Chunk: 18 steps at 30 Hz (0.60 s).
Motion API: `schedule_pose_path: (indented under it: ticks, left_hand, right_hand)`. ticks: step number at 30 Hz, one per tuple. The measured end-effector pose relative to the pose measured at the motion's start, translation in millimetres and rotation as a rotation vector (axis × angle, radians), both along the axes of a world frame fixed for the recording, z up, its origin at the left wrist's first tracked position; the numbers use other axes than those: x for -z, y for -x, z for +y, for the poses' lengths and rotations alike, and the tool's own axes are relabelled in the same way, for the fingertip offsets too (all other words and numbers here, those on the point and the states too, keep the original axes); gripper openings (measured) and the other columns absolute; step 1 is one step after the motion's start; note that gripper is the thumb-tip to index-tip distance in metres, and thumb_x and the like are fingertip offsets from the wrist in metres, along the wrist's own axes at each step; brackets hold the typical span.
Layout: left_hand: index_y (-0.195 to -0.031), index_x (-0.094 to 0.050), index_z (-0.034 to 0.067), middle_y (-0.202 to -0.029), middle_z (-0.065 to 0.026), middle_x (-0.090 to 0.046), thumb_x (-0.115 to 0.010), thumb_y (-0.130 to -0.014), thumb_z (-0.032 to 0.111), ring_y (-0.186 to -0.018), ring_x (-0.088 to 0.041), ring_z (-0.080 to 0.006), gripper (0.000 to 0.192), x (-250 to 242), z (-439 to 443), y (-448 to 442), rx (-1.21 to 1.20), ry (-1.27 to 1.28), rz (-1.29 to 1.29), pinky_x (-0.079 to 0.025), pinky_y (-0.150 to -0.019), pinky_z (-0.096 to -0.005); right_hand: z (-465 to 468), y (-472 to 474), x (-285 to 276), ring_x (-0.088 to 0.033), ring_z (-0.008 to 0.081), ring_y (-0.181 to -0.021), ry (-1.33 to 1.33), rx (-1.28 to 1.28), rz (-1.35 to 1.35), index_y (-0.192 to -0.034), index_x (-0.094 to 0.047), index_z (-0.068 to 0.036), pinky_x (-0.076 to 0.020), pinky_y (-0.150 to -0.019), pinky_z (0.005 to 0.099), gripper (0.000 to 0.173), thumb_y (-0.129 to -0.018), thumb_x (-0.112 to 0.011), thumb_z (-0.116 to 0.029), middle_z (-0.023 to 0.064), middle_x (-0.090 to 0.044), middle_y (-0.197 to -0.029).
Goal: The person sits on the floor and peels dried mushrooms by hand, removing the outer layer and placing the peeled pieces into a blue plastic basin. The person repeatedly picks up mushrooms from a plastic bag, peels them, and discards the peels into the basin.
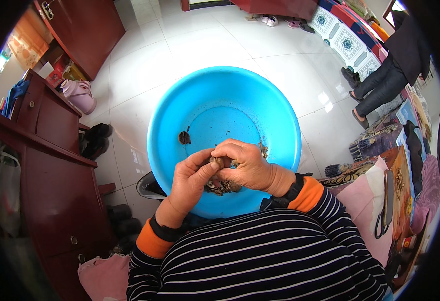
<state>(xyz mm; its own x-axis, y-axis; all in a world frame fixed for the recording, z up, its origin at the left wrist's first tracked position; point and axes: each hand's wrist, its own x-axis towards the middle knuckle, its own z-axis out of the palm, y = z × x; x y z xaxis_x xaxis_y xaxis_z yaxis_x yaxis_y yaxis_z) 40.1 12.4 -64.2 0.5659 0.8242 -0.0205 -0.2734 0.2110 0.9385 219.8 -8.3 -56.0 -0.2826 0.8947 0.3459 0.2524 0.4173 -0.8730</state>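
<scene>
A wide blue plastic basin (220, 77) is in front of me, and both hands are above its near half. Between the fingertips of my left hand (192, 177) is a small brown walnut (217, 161), with the thumb pressed on its top. My right hand (248, 161) grips the same walnut from the other side, its fingers curled and partly hiding it. Below my hands lies a heap of broken walnut shells (221, 188). A dark, hollow shell half (184, 138) rests apart at the basin's left, and small crumbs are scattered over the bottom.
A dark red cabinet (58, 203) stands at left, with a pink thermos (79, 96) beyond it. At right, a phone (388, 195) lies on pink cloth (359, 199). Another person (389, 71) is at the upper right. Black shoes (95, 141) sit on the tiled floor.
</scene>
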Motion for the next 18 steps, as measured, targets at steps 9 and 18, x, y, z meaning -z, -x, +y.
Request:
schedule_pose_path:
  ticks: [9,18]
  left_hand:
    - [-0.122,-0.055,-0.006,-0.094,-0.0114,-0.066,-0.052,-0.095,0.012,-0.067,-0.062,-0.0144,0.032,-1.6,-1.3,0.2,-0.02,0.052,-0.032,-0.053,-0.058,-0.025]
    - [-0.121,-0.055,-0.006,-0.093,-0.0117,-0.065,-0.049,-0.097,0.012,-0.063,-0.06,-0.0147,0.031,-0.1,-1.2,1.0,-0.065,0.066,-0.016,-0.052,-0.054,-0.0253]
  right_hand:
    - [2.2,2.7,3.7,-0.064,0.017,-0.083,0.017,0.006,0.012,-0.104,-0.06,-0.001,-0.0553,-0.074,0.0277,0.038,-0.07,-0.077,0.0,0.009,-0.062,-0.096]
    - [2.8,8.7,-1.2,-0.064,0.0166,-0.082,-0.015,0.072,-0.083,-0.102,-0.06,-0.001,-0.0547,-0.072,0.0272,0.035,-0.072,-0.077,-0.002,0.0083,-0.062,-0.094]
